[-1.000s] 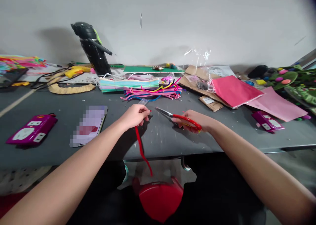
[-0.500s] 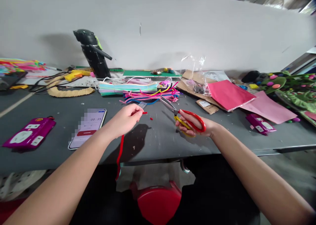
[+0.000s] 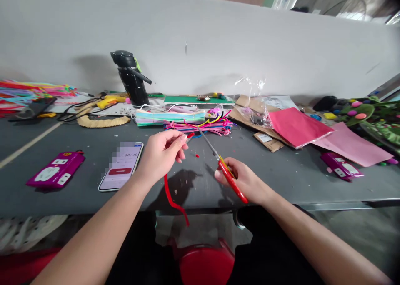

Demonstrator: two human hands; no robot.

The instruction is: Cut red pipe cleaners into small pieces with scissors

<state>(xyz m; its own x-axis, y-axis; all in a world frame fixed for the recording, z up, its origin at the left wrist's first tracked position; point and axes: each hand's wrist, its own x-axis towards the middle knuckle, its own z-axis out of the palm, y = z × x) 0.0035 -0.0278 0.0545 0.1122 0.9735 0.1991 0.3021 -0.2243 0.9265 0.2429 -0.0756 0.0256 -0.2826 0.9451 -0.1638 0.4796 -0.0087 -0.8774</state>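
My left hand (image 3: 167, 151) pinches a red pipe cleaner (image 3: 169, 195) close to one end. A short tip pokes out past the fingertips, while the long part dangles below the hand and over the table's front edge. My right hand (image 3: 239, 176) is wrapped round the handles of red-and-yellow scissors (image 3: 230, 177). Their blades slant up and left and look nearly together, with the points just right of the red tip. A tiny red snippet (image 3: 197, 155) lies on the table between the hands. Behind them is a bundle of pink and blue pipe cleaners (image 3: 215, 128).
A phone (image 3: 121, 168) showing a timer lies left of my left arm, beside a purple packet (image 3: 56, 169). A black flask (image 3: 133, 81) stands at the back. Red sheets (image 3: 298, 126), cardboard and a second purple packet (image 3: 341, 166) lie on the right.
The scissors have rolled in my right hand, handles now lower and edge-on, and their blades are nearer the pipe cleaner's tip. Its hanging end has swung right. The whole view has shifted slightly.
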